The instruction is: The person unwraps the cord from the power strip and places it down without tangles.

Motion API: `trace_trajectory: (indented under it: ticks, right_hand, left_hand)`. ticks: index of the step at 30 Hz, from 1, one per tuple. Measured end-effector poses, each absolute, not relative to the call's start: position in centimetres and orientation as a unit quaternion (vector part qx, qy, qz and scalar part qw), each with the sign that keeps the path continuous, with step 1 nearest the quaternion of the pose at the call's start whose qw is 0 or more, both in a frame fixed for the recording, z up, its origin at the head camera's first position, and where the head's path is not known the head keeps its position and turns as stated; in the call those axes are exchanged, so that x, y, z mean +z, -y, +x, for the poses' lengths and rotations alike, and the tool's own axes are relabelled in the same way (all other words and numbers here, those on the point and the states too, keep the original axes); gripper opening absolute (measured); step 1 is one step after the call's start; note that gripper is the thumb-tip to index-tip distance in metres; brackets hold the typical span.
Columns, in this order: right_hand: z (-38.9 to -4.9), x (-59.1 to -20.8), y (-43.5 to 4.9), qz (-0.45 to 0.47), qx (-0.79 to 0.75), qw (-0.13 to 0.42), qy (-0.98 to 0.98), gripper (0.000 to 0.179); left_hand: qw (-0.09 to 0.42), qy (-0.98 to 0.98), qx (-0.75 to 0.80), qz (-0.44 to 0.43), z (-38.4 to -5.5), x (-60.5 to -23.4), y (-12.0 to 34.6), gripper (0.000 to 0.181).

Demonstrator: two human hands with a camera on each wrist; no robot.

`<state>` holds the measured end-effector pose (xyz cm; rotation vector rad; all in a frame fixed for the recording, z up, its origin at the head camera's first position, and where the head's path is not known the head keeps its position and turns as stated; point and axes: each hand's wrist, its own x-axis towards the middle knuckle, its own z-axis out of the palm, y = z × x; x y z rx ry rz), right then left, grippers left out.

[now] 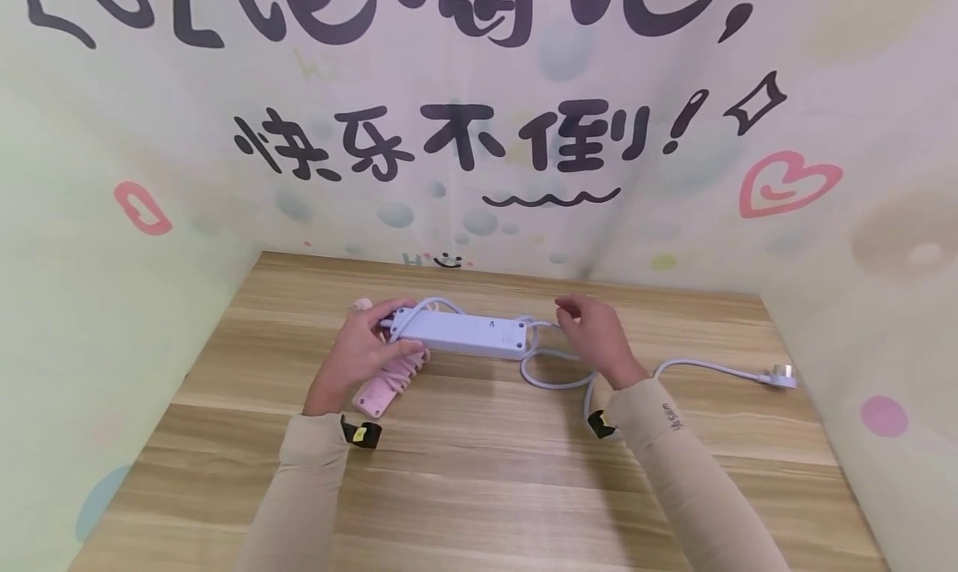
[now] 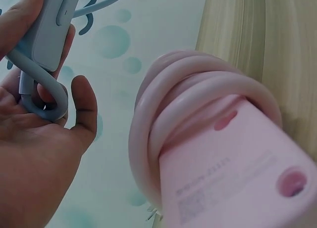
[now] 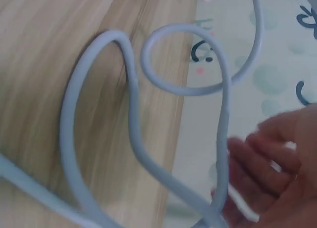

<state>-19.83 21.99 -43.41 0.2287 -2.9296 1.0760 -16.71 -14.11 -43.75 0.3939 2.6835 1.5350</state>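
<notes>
My left hand [image 1: 359, 353] grips one end of a pale blue-white power strip [image 1: 464, 332], thumb in front and fingers behind. A bend of its cord [image 2: 37, 72] wraps round that end, beside the palm in the left wrist view. Under the strip lies a pink power strip [image 1: 374, 396] with its own pink cord [image 2: 171, 89] wound round it in several turns. My right hand [image 1: 599, 339] has curled fingers round the pale cord [image 3: 223, 139], past the strip's right end; the grip is partly hidden. Loose loops of cord hang and lie below this hand.
The cord's plug [image 1: 782, 378] lies on the wood-grain table [image 1: 479, 489] at the right. A pink plug [image 1: 362, 304] shows behind my left hand. Printed wall cloth [image 1: 449, 223] stands at the table's back and sides. Black straps [image 1: 365, 435] are on both wrists.
</notes>
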Motion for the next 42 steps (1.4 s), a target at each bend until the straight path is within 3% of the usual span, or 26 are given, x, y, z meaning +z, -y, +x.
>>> trace_trajectory:
  ticks: [8,12,19,27,42]
  right_hand:
    - [-20.0,-43.6,-20.2,0.163,0.343,-0.079,0.922,0.039]
    - [-19.9,-44.1,-19.9,0.183,0.343,-0.089,0.917,0.036]
    - [-19.9,-44.7,-19.5,0.190,0.332,-0.080,0.920,0.025]
    - [-20.1,-44.2,-19.7,0.167,0.385,-0.039,0.907,0.029]
    - [-19.7,-40.4,-20.4,0.106,0.519,0.023,0.848,0.029]
  left_hand:
    - [0.010,-0.853,0.504,0.136,-16.7,-43.9,14.0,0.066]
    - [0.012,-0.849,0.510,0.136,-16.6,-43.8,14.0,0.066]
    - [0.030,-0.836,0.534,0.119,-16.5,-44.1,14.2,0.066]
    - [0.021,-0.837,0.532,0.127,-16.6,-44.3,14.2,0.070]
    - [0.028,-0.845,0.521,0.118,-16.6,-44.4,14.2,0.066]
